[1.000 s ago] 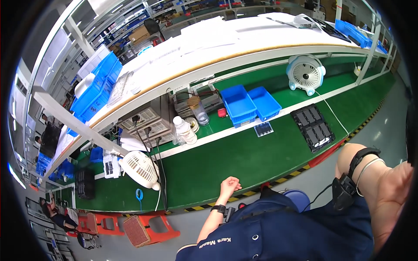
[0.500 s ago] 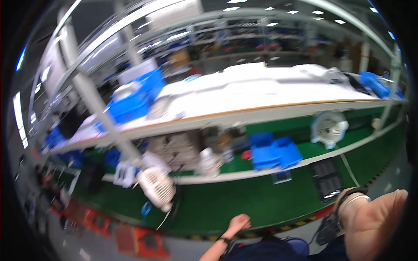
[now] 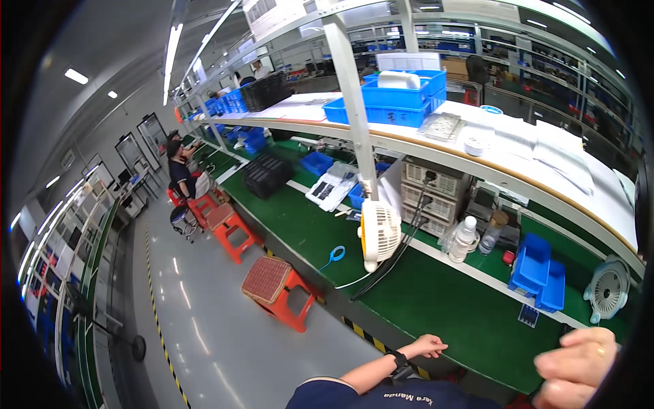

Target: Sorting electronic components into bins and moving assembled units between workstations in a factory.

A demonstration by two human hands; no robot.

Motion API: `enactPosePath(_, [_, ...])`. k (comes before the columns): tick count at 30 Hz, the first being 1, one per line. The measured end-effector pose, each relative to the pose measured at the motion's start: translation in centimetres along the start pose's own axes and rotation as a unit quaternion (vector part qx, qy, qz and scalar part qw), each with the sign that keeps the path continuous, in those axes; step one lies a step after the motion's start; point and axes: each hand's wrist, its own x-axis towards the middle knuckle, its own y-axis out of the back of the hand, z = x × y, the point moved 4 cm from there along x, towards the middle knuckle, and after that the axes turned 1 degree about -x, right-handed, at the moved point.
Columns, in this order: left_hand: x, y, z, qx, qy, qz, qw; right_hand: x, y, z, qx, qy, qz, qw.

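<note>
My left hand (image 3: 428,346), with a dark watch on its wrist, is by the front edge of the green-topped workbench (image 3: 449,307). Its fingers are loosely curled together, and nothing shows in them. Large and close at the lower right is my right hand (image 3: 575,368), a ring on one finger. Its fingers are bent inward, and their inner side is hidden. Beyond it on the bench stand a pale round fan (image 3: 608,290) and two blue bins (image 3: 531,262). A white fan (image 3: 381,235) is fixed at the upright post, left of a white bottle (image 3: 464,240).
Red stools (image 3: 279,290) line the bench's left side along the grey aisle (image 3: 197,341). Farther off, people (image 3: 180,170) sit at the bench. A raised shelf (image 3: 504,160) carries blue crates (image 3: 398,102) and papers. A coil of blue tape (image 3: 336,253) lies near the bench edge.
My view has swung left, bringing the aisle, stools and seated people into sight. My right hand has turned from a showing palm to curled fingers. The left hand stays low by the bench.
</note>
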Motion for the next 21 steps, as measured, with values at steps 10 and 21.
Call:
enactPosePath(10, [-12.7, 8.6, -17.2, 0.126, 0.117, 0.162, 0.972, -9.3, -20.1, 8.6, 0.154, -0.217, -0.3, 0.916])
enactPosePath(21, [-20.5, 0.1, -21.1, -0.131, 0.233, 0.061, 0.962, -25.9, -29.7, 4.9, 0.275, -0.543, -0.454, 0.65])
